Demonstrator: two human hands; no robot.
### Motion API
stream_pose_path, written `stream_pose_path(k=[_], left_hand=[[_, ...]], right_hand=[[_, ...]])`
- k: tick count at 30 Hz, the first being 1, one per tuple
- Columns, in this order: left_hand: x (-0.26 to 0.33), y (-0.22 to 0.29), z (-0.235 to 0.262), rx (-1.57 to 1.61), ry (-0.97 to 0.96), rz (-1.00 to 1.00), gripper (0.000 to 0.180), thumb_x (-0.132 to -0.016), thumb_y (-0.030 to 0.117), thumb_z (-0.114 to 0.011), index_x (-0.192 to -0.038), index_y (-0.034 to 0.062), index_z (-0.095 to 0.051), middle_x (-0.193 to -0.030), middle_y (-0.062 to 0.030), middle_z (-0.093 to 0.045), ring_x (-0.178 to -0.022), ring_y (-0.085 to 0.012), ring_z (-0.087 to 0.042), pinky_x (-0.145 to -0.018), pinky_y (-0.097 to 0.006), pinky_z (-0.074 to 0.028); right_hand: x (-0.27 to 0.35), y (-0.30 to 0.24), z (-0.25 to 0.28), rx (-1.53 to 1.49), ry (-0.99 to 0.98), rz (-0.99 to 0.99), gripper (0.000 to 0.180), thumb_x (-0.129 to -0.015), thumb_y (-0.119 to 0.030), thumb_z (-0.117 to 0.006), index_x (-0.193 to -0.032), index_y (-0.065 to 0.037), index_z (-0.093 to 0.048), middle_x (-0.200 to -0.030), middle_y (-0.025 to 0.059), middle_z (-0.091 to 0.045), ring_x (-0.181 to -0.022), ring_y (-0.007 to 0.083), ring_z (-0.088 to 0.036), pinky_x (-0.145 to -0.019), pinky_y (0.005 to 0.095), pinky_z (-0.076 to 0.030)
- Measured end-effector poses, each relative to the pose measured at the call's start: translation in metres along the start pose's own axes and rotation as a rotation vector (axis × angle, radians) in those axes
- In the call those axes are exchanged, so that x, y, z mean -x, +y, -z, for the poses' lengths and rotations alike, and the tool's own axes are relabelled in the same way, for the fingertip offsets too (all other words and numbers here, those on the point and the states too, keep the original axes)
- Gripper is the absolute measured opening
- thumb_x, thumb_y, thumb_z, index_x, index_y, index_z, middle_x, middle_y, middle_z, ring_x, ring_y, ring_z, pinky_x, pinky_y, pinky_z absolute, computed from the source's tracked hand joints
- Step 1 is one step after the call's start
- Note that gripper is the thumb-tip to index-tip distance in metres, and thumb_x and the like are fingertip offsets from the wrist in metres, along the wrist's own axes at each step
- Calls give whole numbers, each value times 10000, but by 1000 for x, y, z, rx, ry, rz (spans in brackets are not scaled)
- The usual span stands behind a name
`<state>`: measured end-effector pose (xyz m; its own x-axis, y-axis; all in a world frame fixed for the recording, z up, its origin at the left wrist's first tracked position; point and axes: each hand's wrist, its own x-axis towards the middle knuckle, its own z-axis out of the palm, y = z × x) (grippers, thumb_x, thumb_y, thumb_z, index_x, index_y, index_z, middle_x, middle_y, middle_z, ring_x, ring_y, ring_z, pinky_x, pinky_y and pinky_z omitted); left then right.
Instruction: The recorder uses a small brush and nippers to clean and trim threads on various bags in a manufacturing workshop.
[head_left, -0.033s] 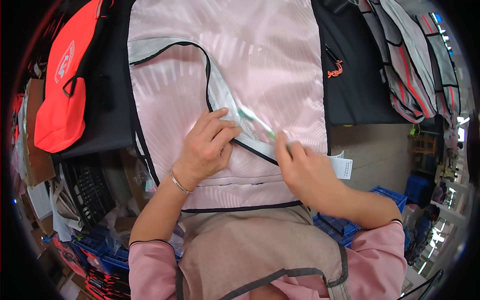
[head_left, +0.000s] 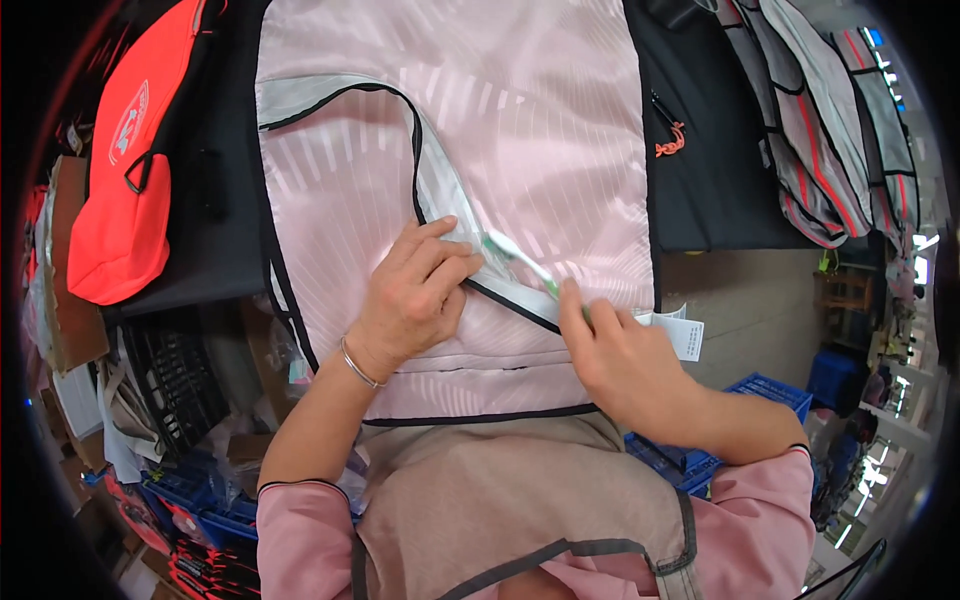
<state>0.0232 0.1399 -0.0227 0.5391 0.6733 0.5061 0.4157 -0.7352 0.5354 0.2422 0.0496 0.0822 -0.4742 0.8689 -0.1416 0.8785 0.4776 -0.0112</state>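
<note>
A pale pink satin fabric piece (head_left: 540, 110) with black edging lies flat before me, its surface patterned with faint shiny stripes. A curved black-bound opening crosses it, with a whitish strip along that edge. My left hand (head_left: 415, 285), a bracelet on its wrist, grips and presses the bound edge with bent fingers. In my right hand (head_left: 630, 355) is a white and green toothbrush (head_left: 525, 262), held by its handle. Its head, slightly blurred, touches the whitish strip just right of my left fingertips. A white label (head_left: 680, 336) sticks out at the fabric's right edge.
A red bag (head_left: 130, 160) lies left on the black table cover (head_left: 215, 250). Grey pieces with red stripes (head_left: 810, 130) hang at the far right. An orange-corded dark tool (head_left: 668, 130) lies right of the fabric. Blue crates (head_left: 770, 390) stand below.
My right hand and the toothbrush have shifted slightly right and down, toward me. The left hand stays in place on the fabric edge.
</note>
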Motion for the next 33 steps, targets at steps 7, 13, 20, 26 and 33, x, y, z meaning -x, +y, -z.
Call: stream_pose_path(k=[7, 13, 20, 26, 33], left_hand=[[0, 1, -2, 6, 3, -5, 320, -633, -71, -634, -916, 69, -689, -942, -58, -644, -1082, -300, -622, -918, -473, -509], [1, 8, 3, -120, -23, -82, 259, -684, 8, -662, -926, 95, -697, -975, -47, -652, -1065, -260, -624, -973, -463, -470], [17, 40, -7, 25, -266, -254, 365, -723, 39, -635, -1074, 106, -706, -997, -20, -657, -1041, -193, -627, -1053, -418, -406], [21, 33, -8, 44, -283, -248, 360, -689, 32, -649, -1042, 76, -703, -978, -29, -646, -973, -191, -631, -1090, -431, -394], [15, 31, -16, 44, -295, -286, 302, -702, 34, -651, -997, 76, -701, -934, -22, -627, -916, -178, -626, -1102, -433, -394]], right_hand=[[-38, 11, -18, -31, 103, -60, 512, -767, -58, -617, -1239, 123, -533, -799, 115, -574, -655, 228, -664, -518, 296, -551], [48, 34, 8, 29, -149, 113, 518, -765, -69, -613, -1265, 52, -552, -822, 76, -563, -658, 195, -628, -478, 311, -520], [25, 72, 0, -65, 3, 159, 538, -738, -66, -622, -1275, -50, -584, -810, 35, -540, -674, 185, -587, -493, 316, -476], [46, 81, 6, -57, -101, 155, 543, -734, -75, -623, -1276, -63, -588, -807, 32, -538, -682, 184, -591, -490, 316, -473], [32, 83, -7, -43, -29, 162, 522, -726, -96, -633, -1248, -90, -604, -784, 17, -519, -673, 183, -595, -479, 321, -472]])
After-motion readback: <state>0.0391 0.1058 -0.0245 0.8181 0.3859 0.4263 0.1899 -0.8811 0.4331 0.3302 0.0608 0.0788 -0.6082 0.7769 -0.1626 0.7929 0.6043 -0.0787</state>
